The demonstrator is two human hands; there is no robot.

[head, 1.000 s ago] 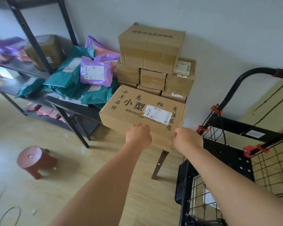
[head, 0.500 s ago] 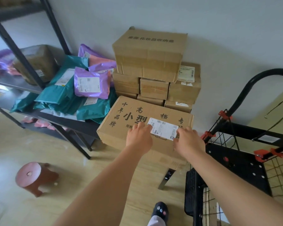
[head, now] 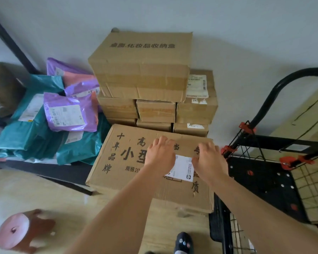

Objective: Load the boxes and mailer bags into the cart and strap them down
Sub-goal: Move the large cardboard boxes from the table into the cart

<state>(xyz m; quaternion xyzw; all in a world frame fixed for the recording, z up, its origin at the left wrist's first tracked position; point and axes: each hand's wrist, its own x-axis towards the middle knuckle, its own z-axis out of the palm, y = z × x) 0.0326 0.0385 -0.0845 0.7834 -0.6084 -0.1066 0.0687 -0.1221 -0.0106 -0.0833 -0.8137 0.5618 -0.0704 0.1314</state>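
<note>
left hand (head: pixel 160 154) and right hand (head: pixel 209 160) flat, fingers spread, on the box (head: pixel 121 171), looks like pickup; next needs a real grip, then swing to the cart (head: pixel 261 189) at 3 o'clock

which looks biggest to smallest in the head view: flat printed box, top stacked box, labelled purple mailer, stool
1. flat printed box, nearest the camera
2. top stacked box
3. labelled purple mailer and stool look alike; the stool is nearer, so unranked
</note>
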